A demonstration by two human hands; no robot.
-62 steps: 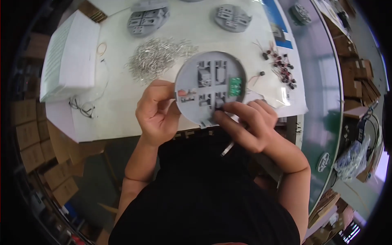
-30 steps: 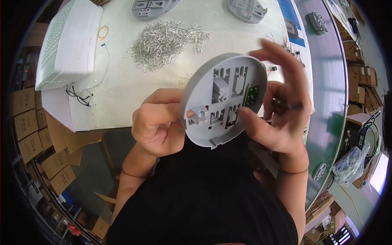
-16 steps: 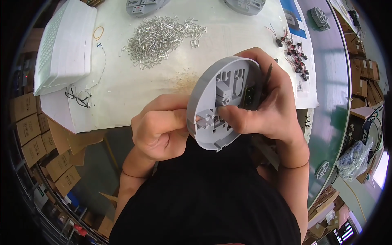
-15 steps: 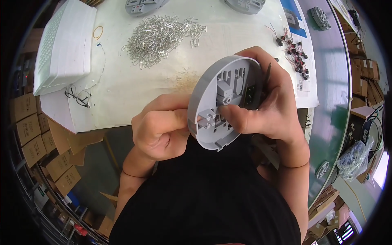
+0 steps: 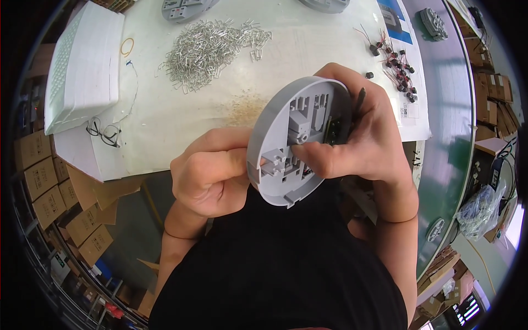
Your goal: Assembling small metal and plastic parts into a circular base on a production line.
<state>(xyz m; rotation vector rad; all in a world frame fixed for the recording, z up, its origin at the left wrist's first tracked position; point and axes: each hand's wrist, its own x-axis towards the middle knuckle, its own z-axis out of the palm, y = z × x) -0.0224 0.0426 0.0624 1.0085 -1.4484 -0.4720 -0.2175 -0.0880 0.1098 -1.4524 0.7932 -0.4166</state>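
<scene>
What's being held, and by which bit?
A round grey plastic shell: the left hand pinches its left rim; the right hand grips its right side and a slim dark rod, its gripped part hidden.

"How's the round grey housing (image 5: 280,135) sitting?"
"Held up between left fingers (image 5: 220,166) and right fingers (image 5: 342,75), tilted, open side rightward."
"And inside?"
"Slots (image 5: 320,104), raised blocks (image 5: 299,126), a circuit board (image 5: 333,131) by the right wall."
</scene>
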